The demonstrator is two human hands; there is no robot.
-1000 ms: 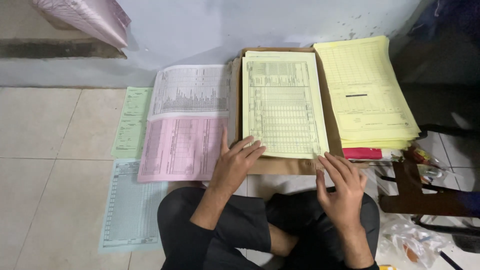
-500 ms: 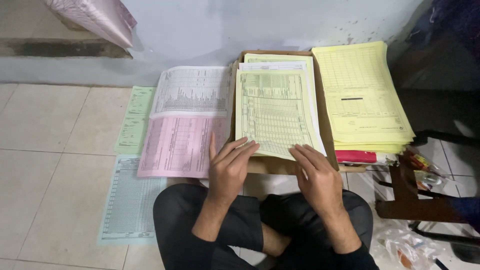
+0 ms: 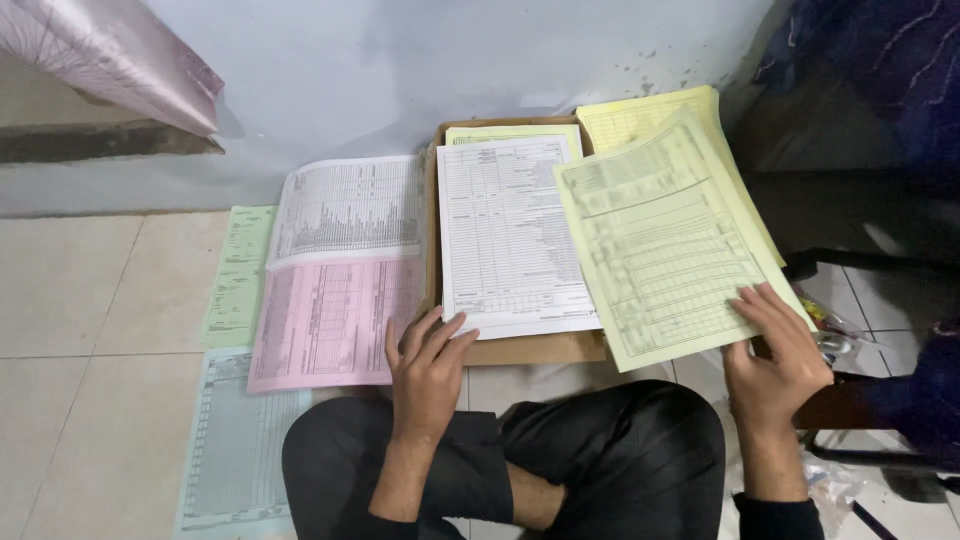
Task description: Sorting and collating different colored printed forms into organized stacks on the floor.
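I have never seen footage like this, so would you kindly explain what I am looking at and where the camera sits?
There is no machine here. A camera worn on a person's head looks down at their own two bare hands and crossed legs as they sit on a tiled floor by a wall.

In front lies a brown board carrying a white form. The left hand rests flat on that form's lower corner. The right hand holds a yellow sheet by its lower edge, over a yellow stack.

To the left lie a pink form, a white printed sheet, a green sheet and a blue sheet.
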